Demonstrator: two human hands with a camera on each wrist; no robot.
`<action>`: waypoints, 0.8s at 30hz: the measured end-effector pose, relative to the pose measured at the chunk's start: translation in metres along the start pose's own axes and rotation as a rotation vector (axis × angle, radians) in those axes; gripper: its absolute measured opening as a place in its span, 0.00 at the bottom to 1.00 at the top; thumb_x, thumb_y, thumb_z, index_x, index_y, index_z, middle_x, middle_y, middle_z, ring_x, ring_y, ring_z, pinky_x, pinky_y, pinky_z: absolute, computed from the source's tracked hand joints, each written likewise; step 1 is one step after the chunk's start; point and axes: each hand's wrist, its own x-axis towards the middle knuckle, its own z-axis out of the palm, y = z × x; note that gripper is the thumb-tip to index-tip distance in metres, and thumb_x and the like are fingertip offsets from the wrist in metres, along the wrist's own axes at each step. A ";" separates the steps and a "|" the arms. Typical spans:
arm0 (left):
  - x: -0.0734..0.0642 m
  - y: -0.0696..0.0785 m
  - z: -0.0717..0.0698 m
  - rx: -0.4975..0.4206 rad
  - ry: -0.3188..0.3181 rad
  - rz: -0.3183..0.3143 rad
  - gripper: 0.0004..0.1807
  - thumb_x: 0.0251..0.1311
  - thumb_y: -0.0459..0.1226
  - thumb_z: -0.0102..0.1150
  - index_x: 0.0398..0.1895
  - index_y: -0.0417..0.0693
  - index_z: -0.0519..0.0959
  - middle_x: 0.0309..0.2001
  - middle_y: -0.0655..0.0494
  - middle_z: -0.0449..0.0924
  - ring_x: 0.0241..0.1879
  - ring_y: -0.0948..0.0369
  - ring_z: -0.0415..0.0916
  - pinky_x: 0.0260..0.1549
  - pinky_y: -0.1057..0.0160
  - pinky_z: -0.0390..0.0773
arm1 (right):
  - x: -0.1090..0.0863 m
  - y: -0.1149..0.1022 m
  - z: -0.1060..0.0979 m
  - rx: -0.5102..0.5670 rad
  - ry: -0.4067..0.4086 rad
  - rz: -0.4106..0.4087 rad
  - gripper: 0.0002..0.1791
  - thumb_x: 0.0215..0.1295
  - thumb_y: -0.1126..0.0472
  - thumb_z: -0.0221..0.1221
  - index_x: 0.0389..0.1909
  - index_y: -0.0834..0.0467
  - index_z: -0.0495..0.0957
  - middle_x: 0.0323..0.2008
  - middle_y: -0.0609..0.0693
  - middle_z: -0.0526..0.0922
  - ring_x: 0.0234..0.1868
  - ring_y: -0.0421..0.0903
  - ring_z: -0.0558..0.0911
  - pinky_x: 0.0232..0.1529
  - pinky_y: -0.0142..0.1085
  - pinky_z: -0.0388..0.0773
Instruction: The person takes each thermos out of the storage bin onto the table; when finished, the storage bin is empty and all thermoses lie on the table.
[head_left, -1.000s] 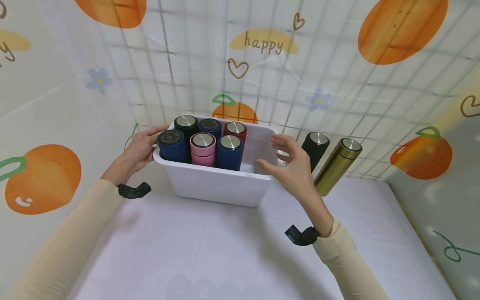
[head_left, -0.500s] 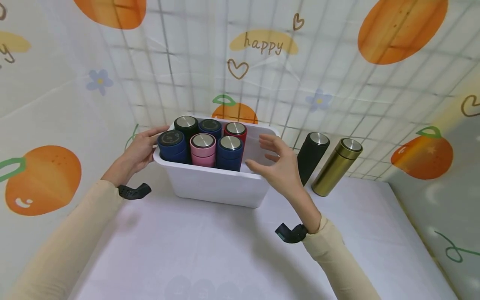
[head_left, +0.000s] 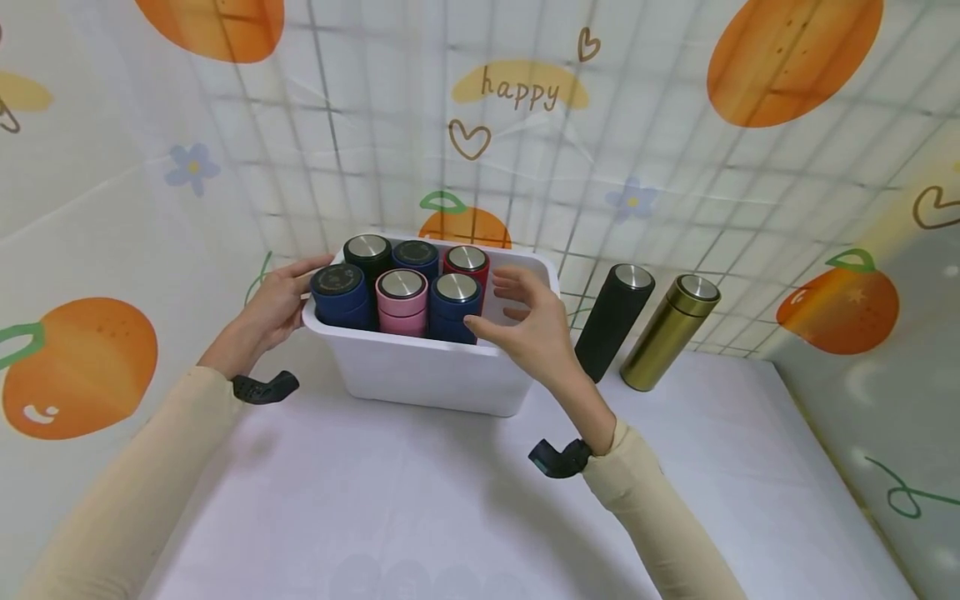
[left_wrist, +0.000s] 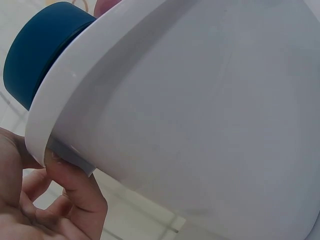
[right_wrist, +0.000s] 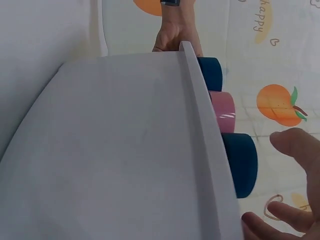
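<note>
A white plastic bin (head_left: 420, 375) stands on the table with several thermos bottles upright in its left and middle part. In the front row are a blue bottle (head_left: 343, 300), a pink bottle (head_left: 402, 308) and another blue bottle (head_left: 453, 312). Behind them sit a black bottle (head_left: 369, 250), a blue one (head_left: 417, 254) and a red one (head_left: 468, 260). My left hand (head_left: 272, 312) grips the bin's left end, fingers curled under the rim (left_wrist: 65, 85). Over the bin's right part hovers my right hand (head_left: 534, 333), thumb and fingers spread beside the right-hand blue bottle, holding nothing.
Outside the bin, to its right, a tall black bottle (head_left: 615, 321) and a gold bottle (head_left: 670, 333) stand on the white-covered table (head_left: 420, 492). A printed curtain (head_left: 375, 108) over a wire grid rises close behind.
My right hand has moved left across the bin's right part to the nearest blue bottle, uncovering more of the black bottle outside. The left hand keeps its hold on the bin.
</note>
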 end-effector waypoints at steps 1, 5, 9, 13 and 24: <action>0.000 0.000 0.000 -0.003 -0.002 -0.001 0.27 0.79 0.39 0.42 0.79 0.52 0.57 0.57 0.50 0.70 0.39 0.63 0.85 0.36 0.64 0.84 | 0.000 0.000 0.001 0.006 -0.004 0.004 0.36 0.53 0.55 0.77 0.62 0.57 0.74 0.55 0.52 0.80 0.56 0.46 0.78 0.55 0.44 0.80; 0.000 0.001 0.002 -0.007 -0.005 0.006 0.27 0.79 0.39 0.42 0.79 0.51 0.57 0.57 0.50 0.71 0.38 0.64 0.85 0.35 0.64 0.85 | 0.002 0.002 0.004 0.011 -0.008 0.011 0.37 0.52 0.55 0.77 0.63 0.58 0.74 0.55 0.53 0.80 0.56 0.48 0.78 0.55 0.47 0.80; 0.001 0.000 0.003 -0.005 0.001 0.013 0.27 0.79 0.39 0.43 0.78 0.49 0.58 0.49 0.57 0.77 0.34 0.64 0.85 0.28 0.68 0.83 | 0.003 0.006 0.006 0.008 -0.010 0.027 0.36 0.52 0.54 0.77 0.62 0.57 0.75 0.55 0.50 0.80 0.56 0.50 0.79 0.54 0.46 0.80; 0.001 -0.003 0.003 0.004 0.007 0.006 0.27 0.79 0.39 0.42 0.78 0.50 0.59 0.50 0.56 0.76 0.34 0.64 0.85 0.28 0.68 0.84 | 0.004 0.009 0.011 0.010 -0.015 0.041 0.35 0.53 0.55 0.77 0.61 0.57 0.75 0.55 0.49 0.80 0.56 0.50 0.79 0.54 0.43 0.81; -0.001 0.000 0.003 -0.023 -0.001 0.007 0.27 0.79 0.38 0.42 0.78 0.49 0.57 0.52 0.55 0.74 0.37 0.64 0.85 0.31 0.64 0.85 | 0.012 0.006 0.021 -0.013 -0.023 0.050 0.35 0.52 0.55 0.77 0.60 0.59 0.75 0.54 0.53 0.81 0.52 0.50 0.82 0.53 0.46 0.81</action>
